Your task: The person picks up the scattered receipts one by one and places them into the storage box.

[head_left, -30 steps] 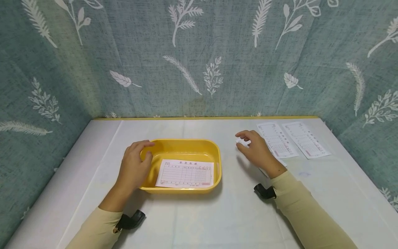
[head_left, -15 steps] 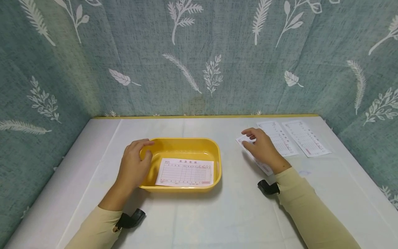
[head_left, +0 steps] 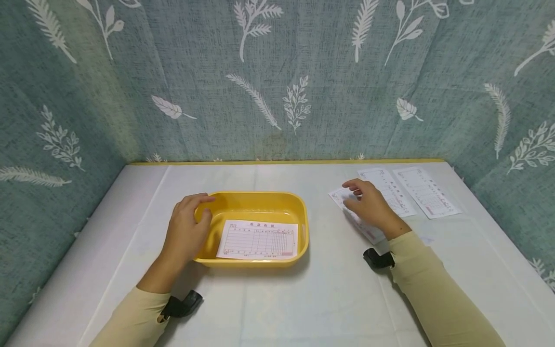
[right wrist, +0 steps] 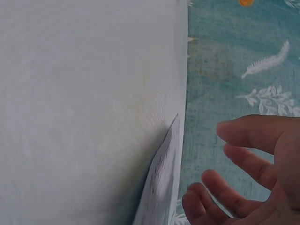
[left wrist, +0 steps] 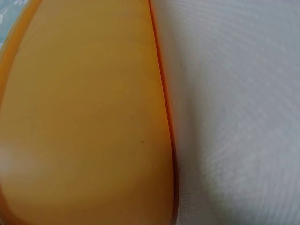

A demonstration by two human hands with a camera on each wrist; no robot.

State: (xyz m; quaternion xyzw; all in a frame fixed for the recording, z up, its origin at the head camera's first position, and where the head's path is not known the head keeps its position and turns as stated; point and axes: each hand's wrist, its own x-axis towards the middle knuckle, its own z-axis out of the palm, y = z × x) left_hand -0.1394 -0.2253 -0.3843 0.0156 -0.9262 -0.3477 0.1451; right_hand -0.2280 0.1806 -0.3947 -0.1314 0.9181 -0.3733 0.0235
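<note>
My left hand rests at the left end of a yellow plastic basin, its fingers loosely bent by the rim and its thumb over the inside. Whether the fingertips press the wall cannot be made out. A printed receipt slip lies flat in the basin. To the right, my right hand hovers above a tilted receipt slip, partly covering it. In the right wrist view, the bent fingers stand apart with nothing between them, beside that slip.
Two more receipt slips, one partly behind my right hand and one farther right, lie near the back right of the white table. A leaf-patterned cloth stands behind the yellow back edge and along both sides.
My right hand has shifted a little to the right, uncovering more of the tilted slip. My left hand, the basin and the slip inside look unchanged.
</note>
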